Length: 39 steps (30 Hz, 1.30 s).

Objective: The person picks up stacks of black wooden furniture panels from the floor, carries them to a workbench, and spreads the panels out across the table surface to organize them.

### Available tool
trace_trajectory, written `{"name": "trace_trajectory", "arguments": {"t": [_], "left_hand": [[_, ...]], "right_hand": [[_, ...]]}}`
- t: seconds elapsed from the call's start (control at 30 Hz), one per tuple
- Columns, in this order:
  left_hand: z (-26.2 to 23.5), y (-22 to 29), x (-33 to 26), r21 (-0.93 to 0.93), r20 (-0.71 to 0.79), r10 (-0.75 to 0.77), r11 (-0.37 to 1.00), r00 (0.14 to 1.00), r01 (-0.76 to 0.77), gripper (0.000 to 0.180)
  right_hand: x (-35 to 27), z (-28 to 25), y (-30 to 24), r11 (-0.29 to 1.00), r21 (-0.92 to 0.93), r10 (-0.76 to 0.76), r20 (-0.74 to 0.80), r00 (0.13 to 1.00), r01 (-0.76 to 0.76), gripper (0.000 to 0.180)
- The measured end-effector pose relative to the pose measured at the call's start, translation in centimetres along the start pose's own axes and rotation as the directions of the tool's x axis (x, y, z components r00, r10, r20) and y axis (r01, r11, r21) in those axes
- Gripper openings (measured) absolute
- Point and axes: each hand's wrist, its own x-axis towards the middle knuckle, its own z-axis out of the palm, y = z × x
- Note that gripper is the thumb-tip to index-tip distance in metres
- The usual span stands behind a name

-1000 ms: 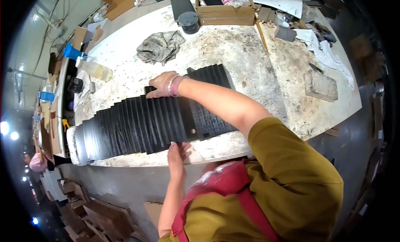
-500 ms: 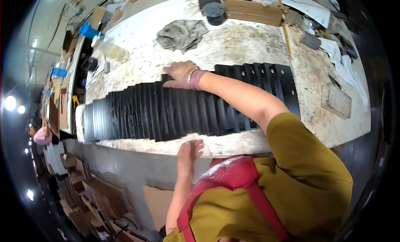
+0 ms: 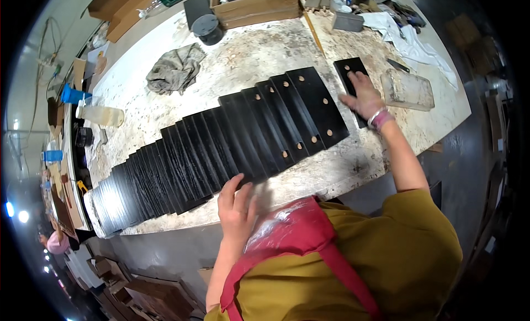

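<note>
A long row of overlapping black panels (image 3: 221, 139) runs across the table, with pale round spots near the ends of the rightmost ones. My right hand (image 3: 365, 96) rests over a single black panel (image 3: 356, 65) lying apart at the right end of the row. Its fingers are spread, and they hide part of that panel. At the row's near edge is my left hand (image 3: 234, 208), fingers bent and apart, holding nothing; whether the fingertips touch the panels I cannot tell.
A whitish block (image 3: 407, 89) and a dark-bladed tool (image 3: 397, 65) lie right of the single panel. Beyond the row are a crumpled grey cloth (image 3: 175, 70), a dark round tub (image 3: 207, 29) and a cardboard box (image 3: 256, 11). A bottle of cloudy liquid (image 3: 102, 114) lies far left.
My right hand has gone from the middle of the row to the right, where a separate black panel now lies. My left hand has come up to the row's near edge. The view has turned.
</note>
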Motion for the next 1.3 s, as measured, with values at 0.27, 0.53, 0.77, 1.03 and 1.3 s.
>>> {"name": "trace_trajectory", "arguments": {"t": [0.27, 0.53, 0.77, 1.03, 1.3], "left_hand": [[1.7, 2.0, 3.1, -0.08, 0.239, 0.304, 0.953, 0.922, -0.294, 0.03], [2.0, 1.9, 3.4, -0.008, 0.285, 0.344, 0.934, 0.895, -0.356, 0.034], [3.3, 0.5, 4.5, 0.339, 0.297, 0.163, 0.903, 0.941, -0.264, 0.074], [2.3, -0.5, 4.8, 0.349, 0.348, 0.151, 0.895, 0.925, -0.277, 0.081], [0.1, -1.0, 2.4, 0.096, 0.198, 0.23, 0.963, 0.953, -0.253, 0.062]], "right_hand": [[-1.9, 0.3, 1.2, 0.959, 0.036, 0.285, -0.126, 0.95, -0.282, 0.087], [-1.5, -1.3, 1.5, 0.701, 0.708, 0.142, -0.021, 0.99, -0.086, 0.084], [-4.2, -2.1, -9.7, 0.986, 0.163, -0.032, 0.036, 0.999, 0.026, 0.08], [-6.2, -0.7, -14.2, 0.918, 0.395, -0.097, 0.22, 0.971, 0.002, 0.082], [-4.4, 5.3, -12.6, 0.808, 0.516, -0.08, -0.381, 0.921, 0.284, 0.045]]}}
